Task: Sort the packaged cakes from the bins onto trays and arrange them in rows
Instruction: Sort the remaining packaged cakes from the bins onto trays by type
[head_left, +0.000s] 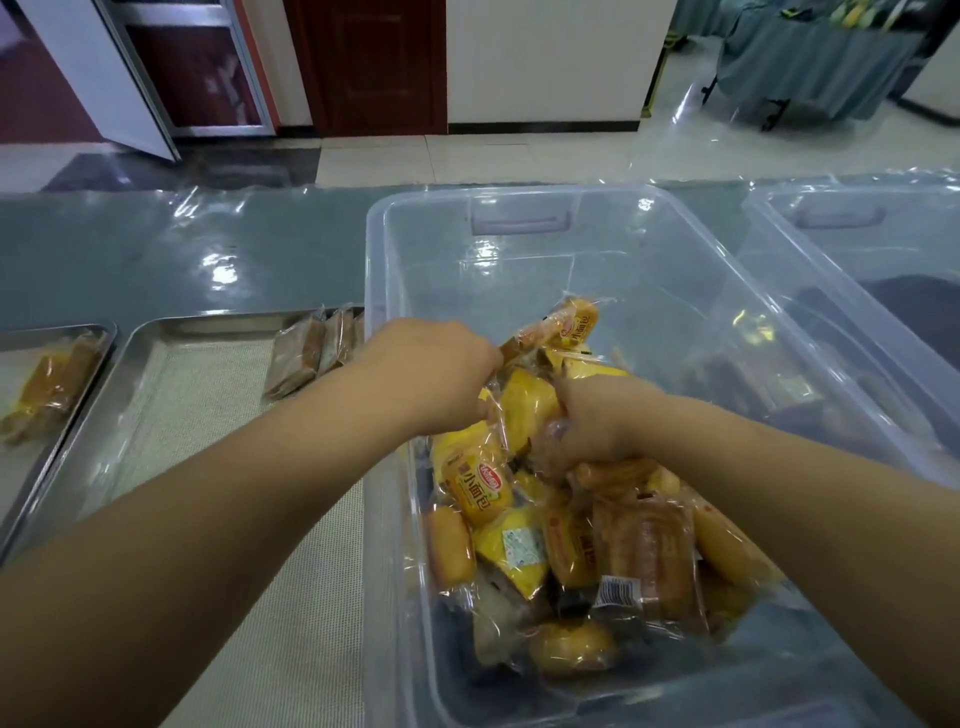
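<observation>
Far left on the desk (156, 249) we've got a steel tray (62, 332) with a yellow-wrapped cake (49, 384), then a second tray (218, 318) with a few brown cakes (304, 358) in its far right corner. Right beside that is the clear bin (519, 202), holding a heap of packaged cakes (519, 545): our left hand (431, 374) is curled round the end of an orange pack (569, 325), our right hand (597, 421) grips a wrapped cake (618, 475) in the pile. Another bin (883, 208) sits at the desk's right edge.

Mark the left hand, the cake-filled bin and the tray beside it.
left hand (436, 374), head view, back of hand
clear bin (426, 196), head view, far rim
steel tray (208, 318), head view, far rim
</observation>
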